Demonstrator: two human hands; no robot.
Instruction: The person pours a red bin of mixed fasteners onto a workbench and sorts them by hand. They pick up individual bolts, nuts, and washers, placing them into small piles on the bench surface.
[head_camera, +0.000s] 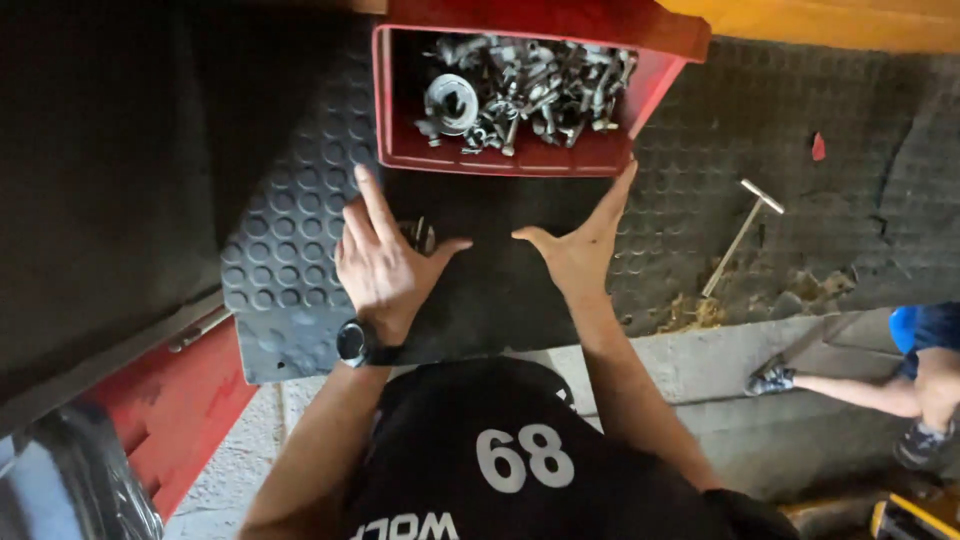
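- Below the red plastic bin (520, 155) of loose grey metal bolts and fittings (525, 85), a smooth black rubber sheet (500, 260) lay flat on the studded dark rubber mat (290, 240), between my two hands.
- My left hand (385, 265), black watch (353, 343) on its wrist, was spread wide and pressed on the sheet's left edge, holding nothing; a small metal piece (420, 235) lay just beside its fingers.
- My right hand (580, 245) was equally splayed on the right edge, its fingertip touching the bin's corner.
- I judged the sheet light, floppy and grippy; pinching its two side edges would serve best.
- A metal T-handled tool (742, 235) lay well apart to the right.
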